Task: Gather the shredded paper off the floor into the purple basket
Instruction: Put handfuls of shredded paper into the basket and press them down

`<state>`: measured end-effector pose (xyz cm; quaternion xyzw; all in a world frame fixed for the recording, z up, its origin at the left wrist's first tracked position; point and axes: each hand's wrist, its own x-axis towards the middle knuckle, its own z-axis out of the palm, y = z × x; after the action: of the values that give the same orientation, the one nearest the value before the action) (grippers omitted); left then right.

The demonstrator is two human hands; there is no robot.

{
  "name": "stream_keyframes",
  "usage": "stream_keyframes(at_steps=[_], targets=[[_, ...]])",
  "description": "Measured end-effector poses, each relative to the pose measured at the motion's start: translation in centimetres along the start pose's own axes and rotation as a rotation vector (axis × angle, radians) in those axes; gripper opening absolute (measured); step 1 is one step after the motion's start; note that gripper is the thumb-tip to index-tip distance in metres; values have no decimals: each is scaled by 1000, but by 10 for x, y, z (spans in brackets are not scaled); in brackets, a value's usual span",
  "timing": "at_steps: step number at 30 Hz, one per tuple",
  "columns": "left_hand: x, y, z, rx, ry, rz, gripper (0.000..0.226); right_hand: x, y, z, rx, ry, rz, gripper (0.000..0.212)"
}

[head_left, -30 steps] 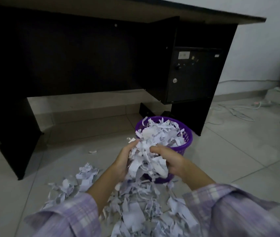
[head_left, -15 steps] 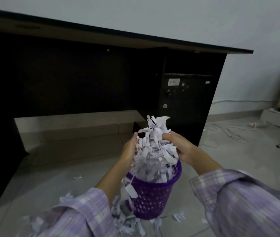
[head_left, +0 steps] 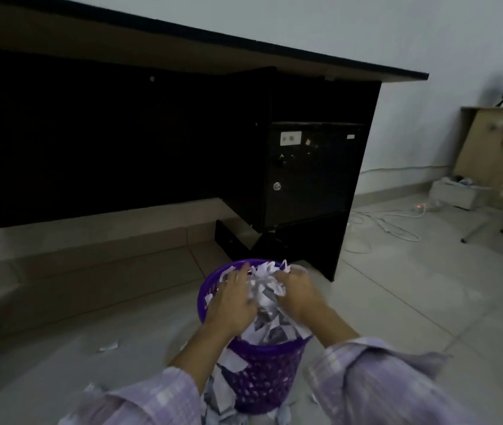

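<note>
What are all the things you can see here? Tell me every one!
basket: one, purple, on the floor before the desk
shredded paper: a heap, white, piled in the basket; more scraps on the floor beside it
scrap: one, white, alone on the floor to the left
desk: one, black, behind the basket
cables: several, white, on the floor to the right
box: one, white, by the right wall
board: one, brown, leaning at the right wall
left hand: one, presses on the paper
right hand: one, presses on the paper
sleeves: two, lilac plaid, at the bottom

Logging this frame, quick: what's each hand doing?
Left hand: flat, pressing shredded paper into the purple basket.
Right hand: curled round that paper.
</note>
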<state>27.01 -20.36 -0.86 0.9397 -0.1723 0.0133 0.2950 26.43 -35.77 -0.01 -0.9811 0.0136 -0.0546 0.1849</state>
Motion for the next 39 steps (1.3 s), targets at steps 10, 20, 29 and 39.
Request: stream_keyframes(at_steps=[10, 20, 29, 39], targets=[[21, -14, 13, 280, -215, 238, 55, 4, -9, 29, 140, -221, 114, 76], [49, -11, 39, 858, -408, 254, 48, -21, -19, 14, -133, -448, 26, 63], [58, -30, 55, 738, -539, 197, 57, 12, -10, 68, -312, -628, 162, 70], [50, -26, 50, 732, -377, 500, 37, 26, 2, 92, -368, -568, 283, 53]])
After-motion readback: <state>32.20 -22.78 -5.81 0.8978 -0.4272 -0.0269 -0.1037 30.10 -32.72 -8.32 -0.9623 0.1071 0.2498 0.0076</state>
